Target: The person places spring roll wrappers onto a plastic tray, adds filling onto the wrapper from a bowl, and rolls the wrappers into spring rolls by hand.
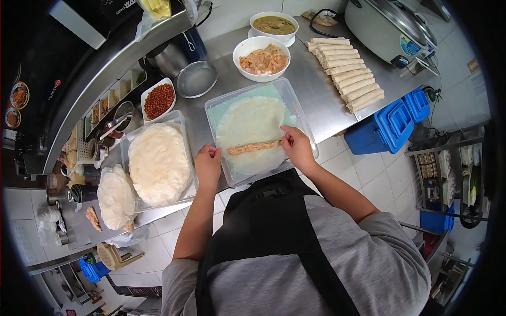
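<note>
A round translucent rice paper wrapper (247,120) lies over a green sheet (214,115) in a shallow clear plastic tray (302,120). Across its lower half runs a strip of orange-flecked minced filling (255,148). At the strip's right end, my right hand (298,149) pinches the wrapper's edge, which is slightly raised there. My left hand (208,164) is closed at the tray's left rim, fingertips together near the wrapper's left edge; whatever they hold is too small to make out.
Rolled wraps (345,71) line the counter's right side. Behind the tray stand a bowl of filling (263,59), a bowl of soup (273,24) and a dish of water (197,79). Peanuts (158,101) and stacked wrappers (159,163) sit left. Blue bins (380,128) are below right.
</note>
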A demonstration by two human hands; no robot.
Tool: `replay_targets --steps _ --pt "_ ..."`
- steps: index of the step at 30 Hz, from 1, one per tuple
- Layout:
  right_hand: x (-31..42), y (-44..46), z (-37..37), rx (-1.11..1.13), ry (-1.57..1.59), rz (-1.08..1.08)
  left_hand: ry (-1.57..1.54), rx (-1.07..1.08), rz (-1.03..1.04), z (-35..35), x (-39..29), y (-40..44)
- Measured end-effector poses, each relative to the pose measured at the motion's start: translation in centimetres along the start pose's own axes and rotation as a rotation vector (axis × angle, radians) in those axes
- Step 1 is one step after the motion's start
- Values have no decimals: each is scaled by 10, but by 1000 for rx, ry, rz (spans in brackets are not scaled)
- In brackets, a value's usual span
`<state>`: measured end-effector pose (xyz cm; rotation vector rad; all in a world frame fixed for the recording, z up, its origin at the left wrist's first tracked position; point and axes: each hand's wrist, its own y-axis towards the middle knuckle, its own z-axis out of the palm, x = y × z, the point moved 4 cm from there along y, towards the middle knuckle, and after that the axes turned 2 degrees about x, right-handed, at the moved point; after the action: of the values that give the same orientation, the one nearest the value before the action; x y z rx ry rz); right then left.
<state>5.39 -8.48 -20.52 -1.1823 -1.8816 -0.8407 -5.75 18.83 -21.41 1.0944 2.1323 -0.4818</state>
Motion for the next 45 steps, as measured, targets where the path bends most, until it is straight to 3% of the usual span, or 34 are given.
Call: replay_targets --steps 6,10,11,12,13,15,18,21,25,27,31,33,38,43,45 --pt "6 4 0 2 -15 -45 69 -32 118 3 -13 -1" --pt "5 -2 2 49 -19 18 45 25 58 2 -15 -2" --pt "6 -2 0 50 -18 16 96 -41 210 1 -22 -5" --pt "21 -2 -6 4 -223 -240 146 -105 363 0 -33 -9" --pt "33 -6 -8 -43 -429 -492 145 -102 364 3 -39 -10" --pt "26 -4 3 53 -395 -524 19 43 665 16 -60 -16" --pt "24 0 28 187 -393 -559 30 175 777 37 -74 -16" --pt "22 6 38 273 -460 -527 55 344 645 55 -62 -6" --pt "14 7 29 300 -464 -463 1 357 709 47 -55 -3" --pt "11 6 21 290 -479 -452 -6 251 692 35 -50 -4" --pt "-1 3 10 259 -413 -441 13 340 621 30 -40 1" --pt "-8 4 5 236 -386 -456 -90 199 677 21 -45 -2" --pt "-24 2 -1 232 -345 -530 -1 300 648 15 -23 4" --pt "-27 2 -11 234 -302 -491 -53 241 597 12 -20 7" --pt "-32 1 -11 253 -319 -477 52 322 663 13 -15 10"
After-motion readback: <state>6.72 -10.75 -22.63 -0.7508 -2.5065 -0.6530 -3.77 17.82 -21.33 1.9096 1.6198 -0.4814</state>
